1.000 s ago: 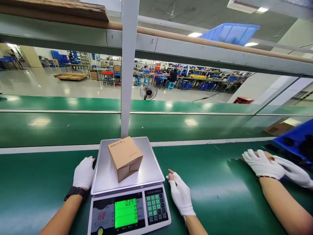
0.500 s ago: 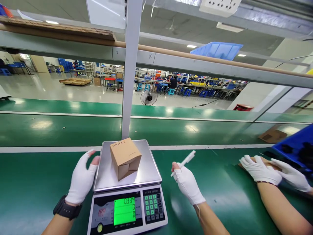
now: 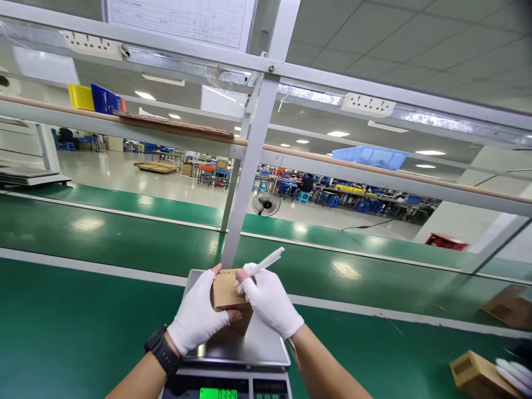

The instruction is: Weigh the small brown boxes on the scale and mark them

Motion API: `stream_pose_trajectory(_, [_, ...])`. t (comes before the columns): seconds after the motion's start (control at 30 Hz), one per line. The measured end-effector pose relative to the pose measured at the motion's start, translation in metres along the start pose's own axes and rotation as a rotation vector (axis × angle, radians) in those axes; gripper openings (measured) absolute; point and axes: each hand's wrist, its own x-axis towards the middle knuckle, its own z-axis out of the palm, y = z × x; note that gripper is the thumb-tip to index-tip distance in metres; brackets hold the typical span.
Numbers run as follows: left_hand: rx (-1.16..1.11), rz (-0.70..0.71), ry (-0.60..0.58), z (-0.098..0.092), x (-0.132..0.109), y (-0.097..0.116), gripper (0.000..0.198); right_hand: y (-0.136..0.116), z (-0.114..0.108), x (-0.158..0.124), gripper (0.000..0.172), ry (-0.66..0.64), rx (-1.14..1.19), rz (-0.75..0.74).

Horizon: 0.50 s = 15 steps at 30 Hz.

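A small brown cardboard box (image 3: 228, 293) with printed marks along its top edge stands on the metal pan of a weighing scale (image 3: 266, 346). My left hand (image 3: 198, 316), in a white glove with bare fingertips, grips the box's left side, its thumb across the front. In my right hand (image 3: 272, 299), also gloved, is a white pen (image 3: 268, 259), its tip end down at the top of the box and its other end pointing up and right. Part of the scale's green display (image 3: 218, 393) shows at the bottom edge.
At the lower right, a co-worker's gloved hand (image 3: 515, 374) is at another cardboard box (image 3: 477, 374). A metal post (image 3: 253, 144) rises behind the scale. Beyond the green work surface (image 3: 83, 310) runs a green belt (image 3: 166, 244). A light-blue bin (image 3: 369, 157) sits on the overhead rail.
Both my hands have moved inward to the box; the left has taken hold of it and the right has brought the pen over its top. The view has tilted upward.
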Motion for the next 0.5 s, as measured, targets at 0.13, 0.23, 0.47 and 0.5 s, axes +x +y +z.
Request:
stream_pose_trajectory(0.13, [-0.003,-0.012,0.004,0.002,-0.001,0.002,0.099,-0.001,0.015,0.01,0.039,0.015,-0.051,0.027])
stream_pose_trajectory(0.23, [-0.001,-0.029,-0.006,0.002,-0.001,0.005,0.1,-0.002,0.017,0.012,0.039,0.006,-0.087,0.037])
stream_pose_trajectory(0.47, [-0.007,-0.003,0.001,0.001,0.0,0.004,0.097,0.0,0.017,0.01,0.038,0.04,-0.109,0.043])
stream_pose_trajectory(0.5, [-0.007,0.008,0.003,0.001,0.0,0.002,0.097,0.0,0.017,0.01,0.039,0.046,-0.118,0.042])
